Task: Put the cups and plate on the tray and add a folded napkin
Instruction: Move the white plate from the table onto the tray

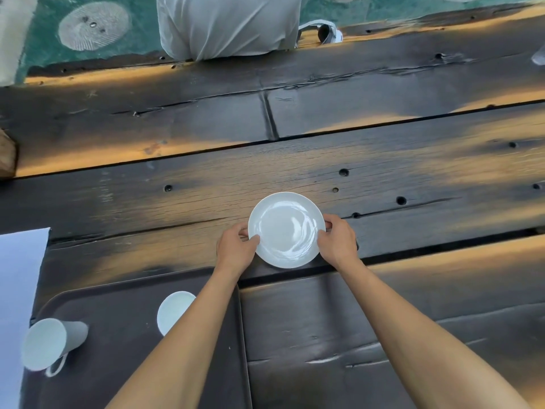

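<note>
Landmark: dark tray, near-left on the plank table.

Plate: white, empty, beyond the tray's far right corner and off it, over the bare planks. Whether it rests on the wood or is just lifted I cannot tell from this angle.

Left hand: closed on the plate's left rim, thumb on top, fingers under the edge. Right hand: closed likewise on the right rim. Both grips sit opposite each other.

Cups: one cup at the tray's left edge; a second cup further in, partly hidden by the left forearm. Both look to be on the tray already.

White sheet, probably the napkin: just left of the tray, flat, not yet folded.

Step in hand, by my reading: carry the plate onto the tray. To do it well, keep it level, bring it back and left over the tray lip, clear the second cup, and set it on the open right part of the tray.

Writing or brands: none legible on plate, cups or tray.
</note>
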`<state>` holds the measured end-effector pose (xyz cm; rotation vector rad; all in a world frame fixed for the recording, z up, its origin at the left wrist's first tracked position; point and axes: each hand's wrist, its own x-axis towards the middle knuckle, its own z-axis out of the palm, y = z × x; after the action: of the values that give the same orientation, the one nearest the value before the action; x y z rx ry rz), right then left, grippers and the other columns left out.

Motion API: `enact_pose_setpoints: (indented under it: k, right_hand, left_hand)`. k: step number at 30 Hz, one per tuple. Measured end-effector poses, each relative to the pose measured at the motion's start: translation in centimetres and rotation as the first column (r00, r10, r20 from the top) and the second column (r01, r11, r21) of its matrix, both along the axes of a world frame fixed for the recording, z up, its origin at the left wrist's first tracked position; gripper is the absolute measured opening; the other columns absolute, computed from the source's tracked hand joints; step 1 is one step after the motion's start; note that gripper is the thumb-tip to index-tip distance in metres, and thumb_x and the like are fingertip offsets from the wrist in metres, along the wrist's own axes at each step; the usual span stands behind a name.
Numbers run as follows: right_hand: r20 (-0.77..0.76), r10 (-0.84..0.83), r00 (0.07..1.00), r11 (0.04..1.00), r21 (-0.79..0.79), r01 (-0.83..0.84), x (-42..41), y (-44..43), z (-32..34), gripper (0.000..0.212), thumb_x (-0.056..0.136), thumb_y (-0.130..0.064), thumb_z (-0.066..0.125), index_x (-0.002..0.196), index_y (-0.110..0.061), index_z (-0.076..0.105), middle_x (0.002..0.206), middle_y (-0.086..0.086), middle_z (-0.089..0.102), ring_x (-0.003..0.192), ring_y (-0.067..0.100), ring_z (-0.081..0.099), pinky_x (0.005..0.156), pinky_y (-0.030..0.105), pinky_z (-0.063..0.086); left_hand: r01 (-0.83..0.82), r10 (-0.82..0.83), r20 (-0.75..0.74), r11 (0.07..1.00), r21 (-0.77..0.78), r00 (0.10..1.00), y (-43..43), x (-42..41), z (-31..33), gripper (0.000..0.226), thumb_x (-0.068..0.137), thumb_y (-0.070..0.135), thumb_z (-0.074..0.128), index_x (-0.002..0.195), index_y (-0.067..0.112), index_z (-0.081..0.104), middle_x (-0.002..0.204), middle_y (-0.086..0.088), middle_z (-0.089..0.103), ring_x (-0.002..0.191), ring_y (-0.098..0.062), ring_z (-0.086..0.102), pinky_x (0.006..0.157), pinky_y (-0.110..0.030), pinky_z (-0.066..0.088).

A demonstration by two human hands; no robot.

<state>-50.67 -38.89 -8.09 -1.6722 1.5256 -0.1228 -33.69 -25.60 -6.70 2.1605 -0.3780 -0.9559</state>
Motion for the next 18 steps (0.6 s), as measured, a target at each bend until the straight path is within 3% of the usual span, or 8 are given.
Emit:
enact_pose_setpoints:
  k: [4, 8, 14, 18]
  right_hand:
    - [0.057, -0.051, 0.997, 0.998, 0.028, 0.049, 0.0, 0.7, 1.1, 0.035, 0.086, -0.01, 0.056, 0.118, -0.02, 0.068, 0.098, -0.004, 0.068, 0.091, 0.02, 0.062, 0.062, 0.022, 0.039]
    - [0.103, -0.059, 0.993, 0.998, 0.011, 0.058, -0.2, 1.8, 2.4, 0.033, 0.084, -0.013, 0.061, 0.115, -0.021, 0.07, 0.094, -0.009, 0.066, 0.095, 0.023, 0.065, 0.078, 0.031, 0.049]
    - [0.227, -0.078, 0.971, 0.997, 0.01, 0.077, -0.6, 4.2, 4.0, 0.031, 0.076, -0.018, 0.065, 0.104, -0.028, 0.075, 0.09, -0.013, 0.071, 0.089, 0.027, 0.071, 0.085, 0.045, 0.06]
    - [0.297, -0.083, 0.951, 0.996, 0.008, 0.084, -0.6, 6.2, 5.1, 0.03, 0.074, -0.019, 0.066, 0.097, -0.036, 0.076, 0.083, -0.016, 0.07, 0.085, 0.028, 0.072, 0.083, 0.048, 0.061]
  left_hand:
    - [-0.054, 0.055, 0.014, 0.998, -0.042, 0.998, 1.0, 0.7, 0.9, 0.032, 0.083, 0.005, 0.069, 0.102, 0.031, 0.071, 0.096, 0.006, 0.073, 0.097, -0.026, 0.071, 0.091, -0.051, 0.059]
    - [-0.089, 0.09, 0.013, 0.992, -0.09, 0.996, 2.3, 1.2, 1.8, 0.035, 0.079, 0.002, 0.069, 0.102, 0.027, 0.075, 0.096, 0.002, 0.075, 0.096, -0.029, 0.072, 0.089, -0.054, 0.059]
    - [-0.139, 0.139, -0.015, 0.977, -0.163, 0.99, 5.3, 1.4, 4.6, 0.037, 0.08, 0.0, 0.067, 0.099, 0.032, 0.075, 0.096, 0.004, 0.075, 0.096, -0.029, 0.073, 0.089, -0.05, 0.06]
    - [-0.157, 0.149, -0.053, 0.959, -0.236, 0.987, 7.6, 1.3, 6.8, 0.04, 0.082, -0.006, 0.063, 0.093, 0.031, 0.075, 0.097, -0.001, 0.074, 0.091, -0.032, 0.075, 0.072, -0.039, 0.065]
